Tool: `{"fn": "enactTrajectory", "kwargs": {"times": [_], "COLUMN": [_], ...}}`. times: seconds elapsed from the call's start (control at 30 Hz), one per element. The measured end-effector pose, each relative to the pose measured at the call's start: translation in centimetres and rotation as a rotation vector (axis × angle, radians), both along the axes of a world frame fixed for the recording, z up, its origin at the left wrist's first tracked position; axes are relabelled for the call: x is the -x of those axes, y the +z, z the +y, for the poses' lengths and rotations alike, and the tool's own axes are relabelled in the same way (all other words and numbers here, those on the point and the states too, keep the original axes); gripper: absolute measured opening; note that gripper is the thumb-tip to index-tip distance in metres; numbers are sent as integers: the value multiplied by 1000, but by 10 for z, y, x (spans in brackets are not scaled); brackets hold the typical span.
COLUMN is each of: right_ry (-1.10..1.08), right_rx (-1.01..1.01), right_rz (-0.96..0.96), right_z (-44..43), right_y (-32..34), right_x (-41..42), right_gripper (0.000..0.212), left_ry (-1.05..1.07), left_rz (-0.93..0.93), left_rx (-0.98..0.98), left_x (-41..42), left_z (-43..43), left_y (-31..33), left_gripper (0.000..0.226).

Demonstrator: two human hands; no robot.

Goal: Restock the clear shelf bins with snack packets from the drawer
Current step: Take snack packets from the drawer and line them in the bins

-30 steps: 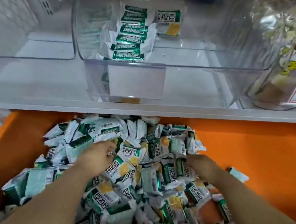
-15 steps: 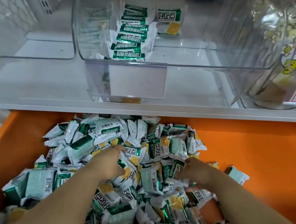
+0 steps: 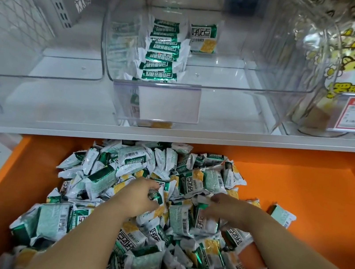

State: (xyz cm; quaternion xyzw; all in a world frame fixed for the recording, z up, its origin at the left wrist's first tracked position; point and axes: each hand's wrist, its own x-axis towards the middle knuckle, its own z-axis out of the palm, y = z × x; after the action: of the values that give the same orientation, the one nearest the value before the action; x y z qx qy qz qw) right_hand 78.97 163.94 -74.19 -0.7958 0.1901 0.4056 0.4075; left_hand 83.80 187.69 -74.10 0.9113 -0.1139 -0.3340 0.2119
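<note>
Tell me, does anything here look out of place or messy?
A stray packet lies alone on the drawer floor, right of the jumbled heap. In the bin, a back packet stands face-on, apart from the neat edge-on row. No damage shows.

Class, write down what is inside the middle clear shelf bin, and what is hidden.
Inside the middle clear bin: a row of green-and-white snack packets on its left side and one packet at the back. The front label holder hides the row's near end.
</note>
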Motion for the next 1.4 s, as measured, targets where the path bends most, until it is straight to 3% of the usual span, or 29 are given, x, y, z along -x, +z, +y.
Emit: {"fn": "enactTrajectory", "kwargs": {"times": [0.07,0.1,0.23,0.33,0.43,0.57,0.77,0.9,1.03,1.1,1.27,1.4], "right_ry": [41,72,239,327,401,467,498,570,429,297,235,39], "right_rx": [21,53,157,216,263,306,321,330,214,49,-274,-652], "right_rz": [5,-7,-56,-106,-111,-154,-236,-436,-606,-657,-628,-576], "right_z": [2,2,6,8,11,11,12,9,0,-5,-22,-27], "right_y": [1,2,-5,-5,1,17,87,157,216,237,253,239], "right_x": [-1,-1,-2,-3,-6,-7,0,17,47,65,87,80], "right_gripper": [46,49,85,94,83,49,64,36,35,35,38,51], "left_ry": [-25,-37,-62,-42,-10,-8,-92,-138,-81,-33,49,184], "left_rz": [86,119,123,96,48,-33,-99,-197,-268,-240,-319,-325], "left_rx": [-19,-34,-83,-74,-58,-63,-32,56,207,318,466,586], "left_x": [2,3,2,2,2,5,20,31,50,63,84,83], "left_z": [1,1,0,-1,0,3,-3,-7,-11,-9,-8,-18], "left_y": [-3,-5,-5,-5,-2,16,77,134,186,204,219,216], "left_gripper": [59,62,67,64,62,59,58,56,47,44,41,35]}}
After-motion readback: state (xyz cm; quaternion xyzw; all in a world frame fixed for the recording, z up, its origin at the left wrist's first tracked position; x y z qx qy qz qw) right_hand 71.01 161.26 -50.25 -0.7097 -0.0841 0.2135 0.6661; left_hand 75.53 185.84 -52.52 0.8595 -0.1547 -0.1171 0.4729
